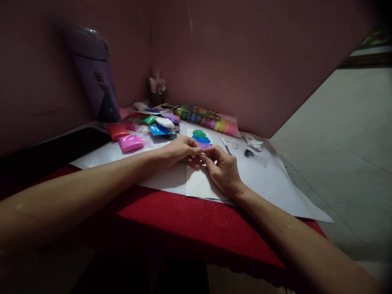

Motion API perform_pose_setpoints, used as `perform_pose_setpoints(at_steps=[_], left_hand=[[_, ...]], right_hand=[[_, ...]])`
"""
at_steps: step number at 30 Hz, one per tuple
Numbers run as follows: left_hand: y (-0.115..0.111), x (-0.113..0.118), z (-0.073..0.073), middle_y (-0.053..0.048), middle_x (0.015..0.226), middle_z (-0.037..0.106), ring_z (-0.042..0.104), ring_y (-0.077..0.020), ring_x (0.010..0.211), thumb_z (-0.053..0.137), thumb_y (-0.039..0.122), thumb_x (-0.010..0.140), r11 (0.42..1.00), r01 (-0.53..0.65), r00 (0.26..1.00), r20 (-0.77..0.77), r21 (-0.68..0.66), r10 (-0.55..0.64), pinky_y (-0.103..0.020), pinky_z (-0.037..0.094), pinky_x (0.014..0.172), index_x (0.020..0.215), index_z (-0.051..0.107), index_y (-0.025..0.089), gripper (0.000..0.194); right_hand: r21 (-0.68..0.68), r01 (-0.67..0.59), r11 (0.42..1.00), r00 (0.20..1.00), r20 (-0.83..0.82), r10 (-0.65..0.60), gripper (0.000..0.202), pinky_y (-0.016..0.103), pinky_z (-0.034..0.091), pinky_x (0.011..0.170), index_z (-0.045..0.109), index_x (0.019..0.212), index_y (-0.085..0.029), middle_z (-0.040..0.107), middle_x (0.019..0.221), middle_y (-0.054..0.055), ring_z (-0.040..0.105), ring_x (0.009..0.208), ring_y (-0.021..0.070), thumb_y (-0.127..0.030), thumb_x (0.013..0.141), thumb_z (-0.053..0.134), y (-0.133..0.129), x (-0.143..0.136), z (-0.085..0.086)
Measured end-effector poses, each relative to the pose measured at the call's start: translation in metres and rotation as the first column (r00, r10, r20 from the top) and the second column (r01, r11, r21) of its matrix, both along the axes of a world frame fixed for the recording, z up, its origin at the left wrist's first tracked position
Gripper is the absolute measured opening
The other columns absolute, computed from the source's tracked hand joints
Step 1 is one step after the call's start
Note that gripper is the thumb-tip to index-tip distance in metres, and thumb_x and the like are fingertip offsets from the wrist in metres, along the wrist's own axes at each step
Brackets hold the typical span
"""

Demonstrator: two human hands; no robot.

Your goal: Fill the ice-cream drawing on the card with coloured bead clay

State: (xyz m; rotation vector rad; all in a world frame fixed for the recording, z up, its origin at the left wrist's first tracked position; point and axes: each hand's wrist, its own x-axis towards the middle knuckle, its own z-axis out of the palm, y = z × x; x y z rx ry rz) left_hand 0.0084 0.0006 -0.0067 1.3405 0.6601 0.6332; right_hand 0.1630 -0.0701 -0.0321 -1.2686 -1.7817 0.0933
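Note:
Over a white card (198, 183), my left hand (183, 151) and my right hand (223, 166) meet at the fingertips. Both are pinched closed around something too small to make out between them. Just beyond my fingers, the card carries textured patches: green (199, 133) at the top, blue (200, 140) below it, and purple (204, 145) partly behind my fingers. A thin dark tool (227, 148) lies to the right of my right hand. Further right are a black clump (248, 153) on clear plastic and a white lump (254, 141).
Packets of colored clay, among them pink (131, 142), red (118, 131) and blue (159, 129), lie at left. A long pack of many colors (208, 121) rests by the wall. A purple bag (99, 81) stands back left, and a cup of tools (157, 96) in the corner.

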Motion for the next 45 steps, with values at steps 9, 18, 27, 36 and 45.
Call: perform_pose_setpoints(at_steps=[9, 18, 27, 36, 45], left_hand=[[-0.0014, 0.0009, 0.0020, -0.004, 0.061, 0.063, 0.065, -0.0131, 0.054, 0.056, 0.009, 0.087, 1.000, 0.005, 1.000, -0.012, 0.014, -0.005, -0.029, 0.055, 0.062, 0.072, 0.053, 0.010, 0.016], [-0.0026, 0.0002, 0.0033, -0.005, 0.063, 0.064, 0.065, -0.0123, 0.055, 0.056, 0.011, 0.089, 1.000, -0.005, 1.000, -0.008, 0.025, 0.005, -0.028, 0.055, 0.062, 0.075, 0.056, 0.009, 0.014], [-0.0018, 0.0001, 0.0026, -0.004, 0.059, 0.064, 0.065, -0.0121, 0.052, 0.060, 0.012, 0.087, 0.999, -0.009, 1.000, -0.016, 0.031, 0.010, -0.025, 0.053, 0.059, 0.072, 0.054, 0.010, 0.016], [-0.0026, 0.0013, 0.0046, -0.005, 0.057, 0.065, 0.065, -0.0125, 0.052, 0.061, 0.016, 0.087, 0.998, -0.034, 0.998, -0.045, 0.050, 0.036, -0.024, 0.052, 0.057, 0.070, 0.055, 0.011, 0.018], [-0.0016, 0.0007, 0.0053, -0.004, 0.059, 0.066, 0.065, -0.0118, 0.050, 0.062, 0.016, 0.087, 0.998, -0.024, 0.999, -0.036, 0.062, 0.026, -0.023, 0.052, 0.055, 0.072, 0.055, 0.011, 0.018]], right_hand=[[-0.013, -0.002, 1.000, 1.000, -0.005, 0.002, 0.011, 0.027, 0.042, 0.057, 0.064, 0.090, -0.019, 0.067, 0.068, 0.000, 0.057, 0.058, 0.0128, -0.029, 0.086, 0.061, -0.0009, -0.0001, 0.0006], [-0.039, 0.004, 0.999, 0.999, -0.033, -0.006, 0.005, 0.027, 0.043, 0.060, 0.063, 0.086, -0.020, 0.067, 0.069, 0.000, 0.058, 0.060, 0.0127, -0.024, 0.085, 0.060, -0.0014, -0.0005, 0.0016], [-0.051, 0.001, 0.999, 1.000, -0.024, -0.003, 0.005, 0.027, 0.042, 0.058, 0.063, 0.086, -0.019, 0.067, 0.066, 0.000, 0.058, 0.058, 0.0123, -0.023, 0.085, 0.061, -0.0012, -0.0012, 0.0014], [-0.024, 0.003, 1.000, 1.000, -0.010, -0.003, 0.006, 0.027, 0.043, 0.058, 0.063, 0.087, -0.020, 0.068, 0.068, 0.000, 0.058, 0.057, 0.0122, -0.025, 0.086, 0.061, -0.0016, -0.0012, 0.0001], [-0.007, -0.006, 1.000, 1.000, -0.026, 0.006, 0.005, 0.028, 0.045, 0.061, 0.064, 0.087, -0.021, 0.068, 0.070, 0.000, 0.061, 0.060, 0.0132, -0.024, 0.086, 0.061, -0.0013, -0.0009, 0.0007]])
